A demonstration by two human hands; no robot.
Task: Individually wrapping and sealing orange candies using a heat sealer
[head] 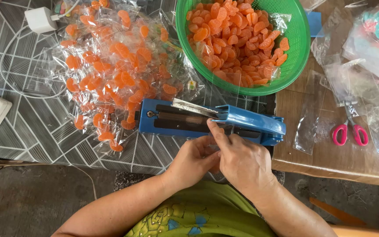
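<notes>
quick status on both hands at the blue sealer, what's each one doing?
Left hand: fingers curled at the front edge of the blue heat sealer; whether it holds anything cannot be told.
Right hand: index finger on the sealer's bar; grip unclear.

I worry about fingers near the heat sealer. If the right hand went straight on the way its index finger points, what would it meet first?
The right hand points up and left; its fingertip already touches the blue heat sealer, so probably the sealer's bar.
</notes>
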